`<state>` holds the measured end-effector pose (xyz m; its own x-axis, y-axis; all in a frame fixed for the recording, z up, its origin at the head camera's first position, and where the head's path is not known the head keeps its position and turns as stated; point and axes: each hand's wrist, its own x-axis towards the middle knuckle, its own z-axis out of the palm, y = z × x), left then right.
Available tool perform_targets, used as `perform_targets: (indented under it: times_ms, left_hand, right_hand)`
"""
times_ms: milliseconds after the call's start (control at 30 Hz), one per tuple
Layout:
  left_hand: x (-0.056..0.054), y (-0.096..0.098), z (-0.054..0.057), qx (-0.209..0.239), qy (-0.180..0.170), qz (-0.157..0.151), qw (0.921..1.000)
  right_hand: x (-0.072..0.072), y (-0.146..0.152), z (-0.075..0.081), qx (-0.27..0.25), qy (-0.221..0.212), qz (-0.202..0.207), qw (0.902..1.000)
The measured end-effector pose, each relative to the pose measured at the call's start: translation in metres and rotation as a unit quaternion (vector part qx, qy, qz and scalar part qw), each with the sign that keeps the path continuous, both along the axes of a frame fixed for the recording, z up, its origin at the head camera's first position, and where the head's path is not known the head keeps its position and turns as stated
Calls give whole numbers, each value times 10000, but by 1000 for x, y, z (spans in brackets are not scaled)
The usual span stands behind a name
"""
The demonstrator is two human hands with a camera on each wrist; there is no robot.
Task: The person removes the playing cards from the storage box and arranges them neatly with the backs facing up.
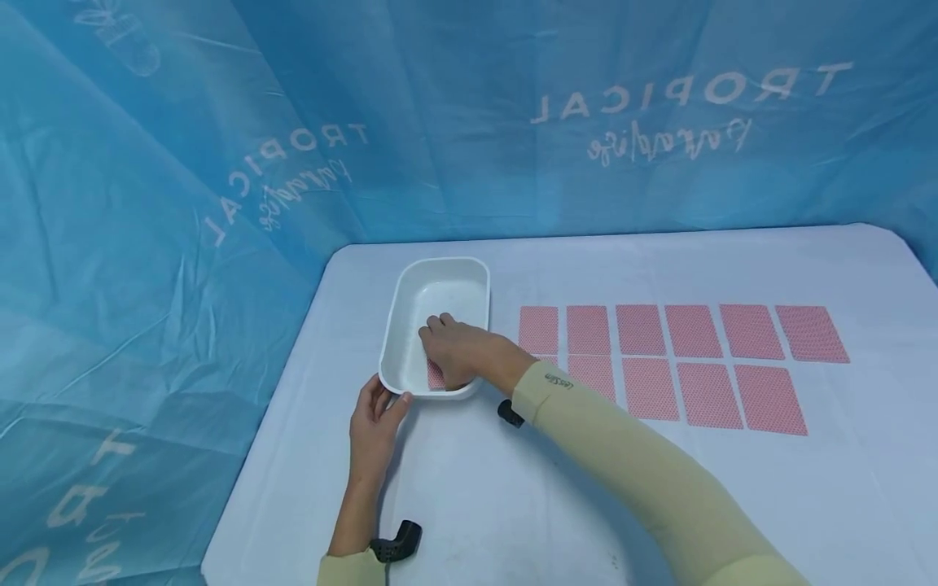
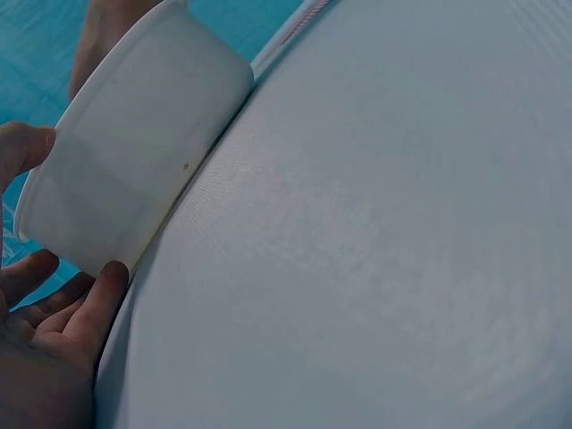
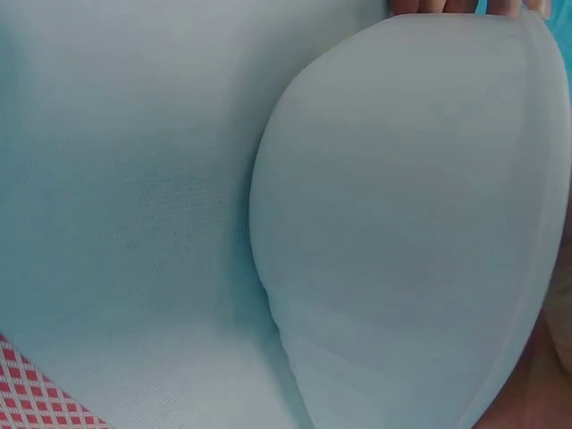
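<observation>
A white plastic tub [image 1: 396,358] stands at the left of the table. My left hand [image 1: 375,423] holds its near left corner, thumb at the rim and fingers round the outer wall. In the left wrist view, the left hand's fingers [image 2: 98,313] lie low against the tub [image 2: 134,143]. My right hand [image 1: 458,350] reaches inside over the near right wall. Its fingers curl over a red-and-white patterned playing card [image 1: 434,376], only partly visible beneath the hand. The tub's wall [image 3: 402,197] hides most of the right hand in the right wrist view.
Two rows of playing cards [image 1: 689,331] with the same pattern lie flat on the white table [image 1: 469,505], right of the tub; my right forearm covers part of the nearer row. Blue printed curtains [image 1: 454,163] hang behind and to the left.
</observation>
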<state>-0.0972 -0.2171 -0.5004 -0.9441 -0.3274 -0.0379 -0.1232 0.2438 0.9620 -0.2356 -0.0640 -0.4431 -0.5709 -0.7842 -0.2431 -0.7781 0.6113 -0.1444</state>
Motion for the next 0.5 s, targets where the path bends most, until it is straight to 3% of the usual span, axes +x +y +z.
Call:
perform_targets:
  times_ms: [100,500]
  left_hand:
    - [-4,-3,-16,27,130,-47,9999]
    - [-3,-7,-15,-123,-48,117,9998]
  right_hand:
    - [-1,3,0,23,16,-16,10000]
    - [-4,4,9,-218,86,85,9997]
